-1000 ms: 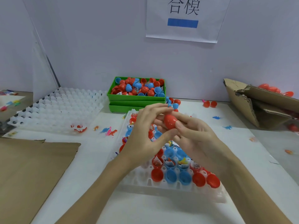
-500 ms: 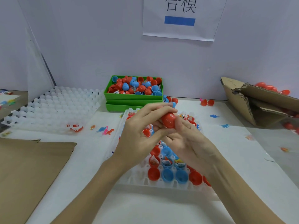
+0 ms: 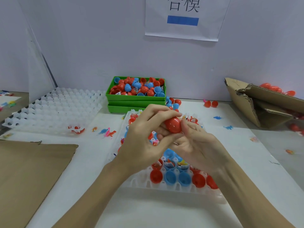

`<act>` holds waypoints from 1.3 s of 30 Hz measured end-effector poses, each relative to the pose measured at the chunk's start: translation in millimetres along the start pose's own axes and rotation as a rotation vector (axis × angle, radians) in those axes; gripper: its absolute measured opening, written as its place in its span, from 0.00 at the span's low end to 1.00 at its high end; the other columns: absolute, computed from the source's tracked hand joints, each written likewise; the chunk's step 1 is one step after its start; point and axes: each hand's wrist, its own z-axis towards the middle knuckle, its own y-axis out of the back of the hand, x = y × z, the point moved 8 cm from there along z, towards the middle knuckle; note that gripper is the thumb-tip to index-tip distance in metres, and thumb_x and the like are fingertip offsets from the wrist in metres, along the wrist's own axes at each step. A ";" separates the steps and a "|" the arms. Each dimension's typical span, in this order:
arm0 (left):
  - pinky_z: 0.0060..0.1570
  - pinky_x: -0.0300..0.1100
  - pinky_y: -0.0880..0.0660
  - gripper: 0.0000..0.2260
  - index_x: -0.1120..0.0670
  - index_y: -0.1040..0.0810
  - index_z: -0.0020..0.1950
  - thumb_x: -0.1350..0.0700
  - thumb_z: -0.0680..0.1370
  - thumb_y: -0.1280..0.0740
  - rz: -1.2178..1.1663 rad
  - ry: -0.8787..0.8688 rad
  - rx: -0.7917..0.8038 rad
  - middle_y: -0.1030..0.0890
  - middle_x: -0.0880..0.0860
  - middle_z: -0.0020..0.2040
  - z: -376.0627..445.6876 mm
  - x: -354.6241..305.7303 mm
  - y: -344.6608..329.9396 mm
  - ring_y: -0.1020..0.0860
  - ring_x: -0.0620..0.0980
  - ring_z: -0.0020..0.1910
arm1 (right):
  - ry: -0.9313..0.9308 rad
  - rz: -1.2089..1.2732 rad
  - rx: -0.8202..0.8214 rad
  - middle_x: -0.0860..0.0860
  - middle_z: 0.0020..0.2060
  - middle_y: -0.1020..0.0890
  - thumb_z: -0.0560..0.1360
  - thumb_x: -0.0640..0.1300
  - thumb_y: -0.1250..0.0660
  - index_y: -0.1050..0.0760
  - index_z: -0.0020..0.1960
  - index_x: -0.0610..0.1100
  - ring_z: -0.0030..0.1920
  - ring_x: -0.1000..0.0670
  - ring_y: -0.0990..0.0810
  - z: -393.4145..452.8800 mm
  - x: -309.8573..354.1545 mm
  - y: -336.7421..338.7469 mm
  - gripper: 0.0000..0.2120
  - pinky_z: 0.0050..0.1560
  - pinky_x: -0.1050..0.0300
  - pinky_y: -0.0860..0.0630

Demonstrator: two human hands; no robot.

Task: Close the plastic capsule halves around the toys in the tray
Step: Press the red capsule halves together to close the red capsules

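A red plastic capsule [image 3: 173,125] is held above the white cell tray [image 3: 144,182]. My left hand [image 3: 144,139] curls round it from the left, fingers over its top and thumb underneath. My right hand [image 3: 195,145] pinches its right side with thumb and fingers. The tray's near row holds open red halves [image 3: 156,176] and blue halves [image 3: 170,178]. Behind them, some halves hold small packaged toys [image 3: 169,164]. Much of the tray is hidden by my hands.
A green bin [image 3: 136,97] of loose red and blue halves stands behind the tray. An empty white cell tray [image 3: 54,107] lies at left, flat cardboard [image 3: 29,170] at front left. A torn carton [image 3: 263,104] with red capsules sits at right. Small toy dinosaurs [image 3: 108,132] are scattered on the table.
Both hands keep hold of the red capsule and have shifted slightly; my left fingers now wrap further over its top. The view has moved a little.
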 end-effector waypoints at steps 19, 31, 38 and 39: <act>0.63 0.34 0.26 0.20 0.63 0.20 0.66 0.52 0.80 0.28 0.126 0.007 -0.110 0.21 0.52 0.60 0.9 -1.5 11.6 0.23 0.44 0.61 | 0.065 0.132 -0.068 0.37 0.66 0.21 0.79 0.49 0.31 0.22 0.67 0.37 0.70 0.42 0.23 9.5 -12.8 -3.8 0.22 0.66 0.50 0.24; 0.65 0.34 0.26 0.18 0.59 0.22 0.68 0.52 0.82 0.34 0.007 0.140 -0.057 0.21 0.47 0.64 0.2 16.2 1.6 0.25 0.38 0.66 | 0.109 0.015 -0.227 0.38 0.62 0.17 0.76 0.50 0.27 0.20 0.65 0.38 0.64 0.42 0.18 6.8 -4.8 7.1 0.23 0.61 0.52 0.20; 0.58 0.40 0.20 0.16 0.51 0.20 0.68 0.47 0.85 0.39 -0.466 0.562 -0.033 0.16 0.48 0.60 -11.1 53.0 -14.0 0.17 0.49 0.61 | 0.528 -1.275 -0.697 0.52 0.48 0.14 0.72 0.48 0.22 0.19 0.61 0.43 0.45 0.55 0.15 -17.1 37.7 8.8 0.19 0.51 0.65 0.19; 0.55 0.41 0.19 0.14 0.52 0.18 0.66 0.48 0.84 0.35 -0.528 0.602 -0.047 0.15 0.51 0.58 -12.6 55.8 -15.0 0.16 0.51 0.57 | 0.542 -1.400 -0.710 0.51 0.48 0.15 0.72 0.49 0.22 0.20 0.61 0.43 0.44 0.55 0.16 -18.2 37.4 6.9 0.21 0.51 0.65 0.20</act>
